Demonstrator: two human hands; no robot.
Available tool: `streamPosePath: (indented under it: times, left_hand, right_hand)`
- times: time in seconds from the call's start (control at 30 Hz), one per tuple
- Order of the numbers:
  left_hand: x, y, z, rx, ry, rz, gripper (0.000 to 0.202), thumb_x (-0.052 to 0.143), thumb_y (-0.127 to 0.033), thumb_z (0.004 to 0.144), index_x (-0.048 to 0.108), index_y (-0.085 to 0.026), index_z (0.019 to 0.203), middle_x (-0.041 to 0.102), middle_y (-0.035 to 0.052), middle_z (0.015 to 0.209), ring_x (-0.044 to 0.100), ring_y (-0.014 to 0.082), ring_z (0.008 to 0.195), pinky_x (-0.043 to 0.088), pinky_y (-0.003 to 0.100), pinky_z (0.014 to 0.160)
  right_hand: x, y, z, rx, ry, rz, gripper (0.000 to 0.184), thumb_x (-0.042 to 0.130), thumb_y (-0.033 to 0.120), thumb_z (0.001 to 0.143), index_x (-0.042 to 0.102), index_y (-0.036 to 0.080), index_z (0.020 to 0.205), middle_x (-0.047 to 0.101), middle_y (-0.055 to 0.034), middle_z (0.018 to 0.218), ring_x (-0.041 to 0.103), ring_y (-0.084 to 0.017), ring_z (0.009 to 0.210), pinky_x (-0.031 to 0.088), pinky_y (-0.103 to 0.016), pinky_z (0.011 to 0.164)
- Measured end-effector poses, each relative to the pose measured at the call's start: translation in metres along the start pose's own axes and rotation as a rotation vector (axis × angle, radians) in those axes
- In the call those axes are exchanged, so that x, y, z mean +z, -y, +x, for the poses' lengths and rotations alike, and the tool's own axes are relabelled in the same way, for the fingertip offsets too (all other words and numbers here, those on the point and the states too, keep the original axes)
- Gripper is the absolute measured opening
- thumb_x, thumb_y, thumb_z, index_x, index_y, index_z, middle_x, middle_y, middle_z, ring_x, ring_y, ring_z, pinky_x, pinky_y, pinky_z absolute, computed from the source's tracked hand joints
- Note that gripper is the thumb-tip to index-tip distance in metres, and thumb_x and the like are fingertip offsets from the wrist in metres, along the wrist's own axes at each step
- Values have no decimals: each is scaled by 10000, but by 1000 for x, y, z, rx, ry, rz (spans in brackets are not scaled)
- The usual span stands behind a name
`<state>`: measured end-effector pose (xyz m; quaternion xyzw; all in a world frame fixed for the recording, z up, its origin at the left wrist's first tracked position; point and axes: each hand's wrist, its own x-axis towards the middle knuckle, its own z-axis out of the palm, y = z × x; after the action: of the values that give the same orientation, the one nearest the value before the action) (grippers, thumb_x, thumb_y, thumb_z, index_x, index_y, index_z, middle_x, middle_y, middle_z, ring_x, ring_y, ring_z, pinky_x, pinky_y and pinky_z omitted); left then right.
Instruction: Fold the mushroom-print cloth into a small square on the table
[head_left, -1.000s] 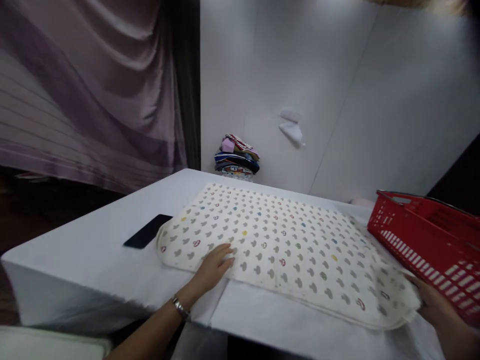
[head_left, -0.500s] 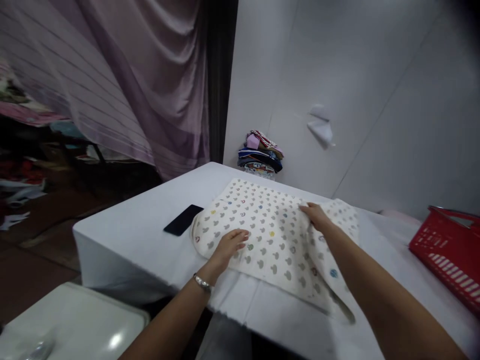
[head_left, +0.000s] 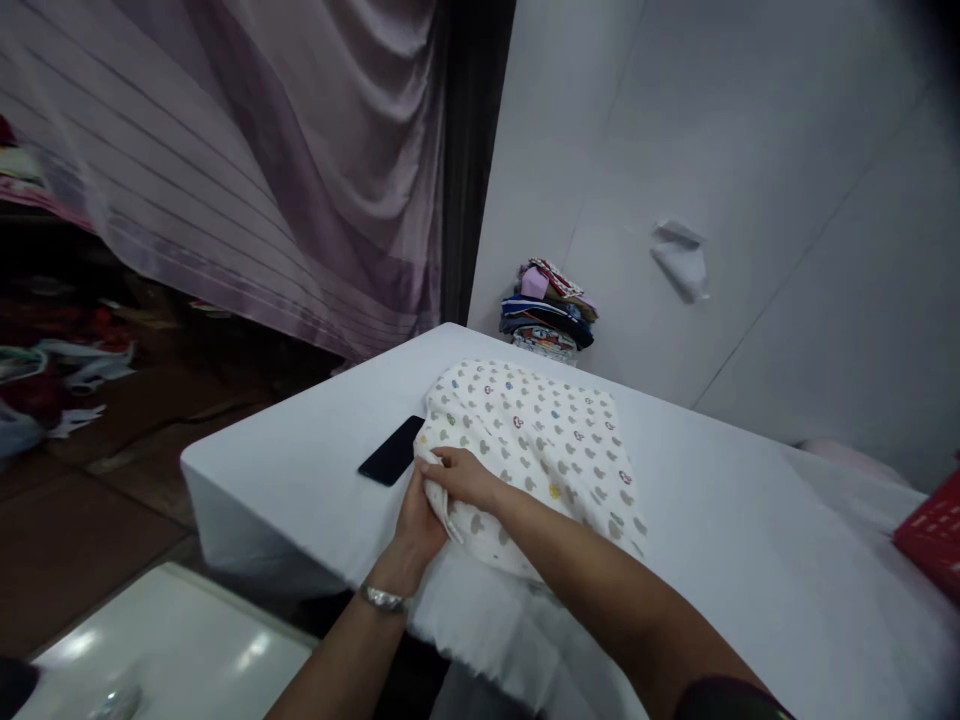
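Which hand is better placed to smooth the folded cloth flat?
Probably the right. The right hand grips the cloth at its near corner from above, forearm over it; the left hand sits at the edge, fingers hidden.

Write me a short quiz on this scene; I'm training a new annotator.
1. True or false: the left hand and the right hand both grip the patterned cloth.
2. What lies on the table just left of the cloth? A) black phone B) scissors C) cup
3. What colour is the basket at the right edge?
Key: 1 true; 2 A; 3 red.
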<state>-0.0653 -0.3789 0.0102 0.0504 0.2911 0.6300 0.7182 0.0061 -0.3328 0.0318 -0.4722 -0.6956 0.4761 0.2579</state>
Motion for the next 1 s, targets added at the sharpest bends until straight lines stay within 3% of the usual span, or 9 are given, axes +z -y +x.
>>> streamPosePath:
  times: [0.2,0.3,0.4,0.5,0.57,0.67,0.83,1.0]
  left_hand:
    - [-2,-5,-1,-83,-36,-6,358,458,-405,913,638,-118,1028,671,53,648,690,230,709,568,348,656]
    - [-1,-5,-8,-50,9,31,364,472,-391,904,635,-121,1087,710,85,784,693,239,788,569,356,696]
    - [-2,-5,-22,52,-3,135,386,548,-343,869,591,-166,1209,703,100,1041,673,238,928,558,345,783]
    - [-7,-3,-32,117,-15,262,485,637,-296,815,537,-215,1283,651,91,1191,634,244,1043,536,344,857]
    - [-11,-1,-33,160,-27,327,586,687,-238,774,488,-251,1324,618,79,1250,612,245,1088,523,351,889]
    - [-14,4,-29,176,-105,426,709,733,-133,709,450,-275,1343,604,76,1271,596,242,1116,511,358,915]
    - [-17,4,-24,133,-202,467,631,643,-7,711,513,-244,1281,657,76,1173,639,228,1038,517,376,908]
    - [-14,-2,-30,113,-261,479,600,625,-30,709,543,-269,1253,661,47,1174,668,220,959,550,358,846]
  right_hand:
    - [-6,-11,-23,14,169,149,435,607,321,787,580,218,1209,593,5,800,563,-103,569,489,-222,468]
    - [-23,-16,-40,24,154,125,486,625,337,769,571,217,1237,625,-35,931,588,-120,649,494,-227,479]
    - [-64,-26,-57,-61,-30,-125,347,580,351,804,659,216,1114,668,-55,990,623,-162,777,537,-299,650]
    - [-124,-46,-74,-114,-242,-406,283,529,324,833,688,238,1051,686,-49,1065,627,-190,941,512,-319,814]
    - [-167,-65,-88,28,-424,-565,283,500,309,838,695,245,1033,692,-35,1073,636,-173,942,499,-282,828]
    - [-223,-97,-108,219,-579,-662,321,469,265,835,692,200,1057,696,-68,1065,644,-197,943,479,-297,845]
    - [-274,-133,-112,376,-612,-755,276,471,205,847,716,172,969,705,-77,1027,637,-211,978,461,-292,860]
    - [-299,-145,-60,375,-552,-824,245,537,310,908,621,171,1092,620,-73,1160,588,-195,1043,466,-396,916]
